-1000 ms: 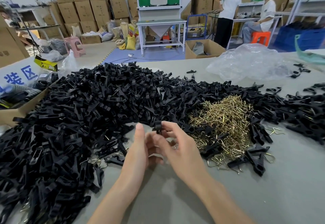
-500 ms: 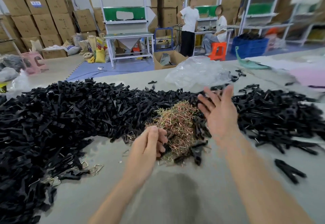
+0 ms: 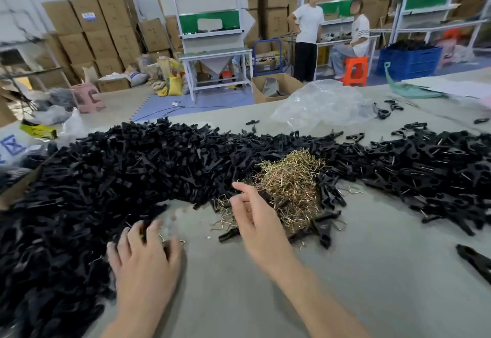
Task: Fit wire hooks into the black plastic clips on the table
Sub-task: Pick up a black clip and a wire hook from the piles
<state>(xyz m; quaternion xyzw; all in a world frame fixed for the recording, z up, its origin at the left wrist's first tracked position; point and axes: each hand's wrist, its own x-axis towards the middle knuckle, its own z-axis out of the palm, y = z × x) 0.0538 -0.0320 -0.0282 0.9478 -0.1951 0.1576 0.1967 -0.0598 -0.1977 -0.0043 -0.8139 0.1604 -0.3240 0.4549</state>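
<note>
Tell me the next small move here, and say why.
Likely the right hand should reach forward and pinch one hook from the wire hooks just beyond it. The left hand is on the black clips, and no hook plainly shows in either hand.

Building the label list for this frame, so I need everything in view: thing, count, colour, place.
clips: many, black, heaped across the table from left to right
hooks: many, brass, pile mid-table among the clips
plastic bag: one, clear, far side of table
table: one, grey-green, under it all
cardboard boxes: many, brown, stacked along back wall
workbenches: three, white frames with green panels, behind table
crate: one, blue, back right
orange stool: one, back right
pink stool: one, back left
standing person: one, white top, back
seated person: one, white top, on orange stool
left hand: fingers spread, blurred, at clips' near edge
right hand: fingers curled at hooks' near edge; hold unclear
</note>
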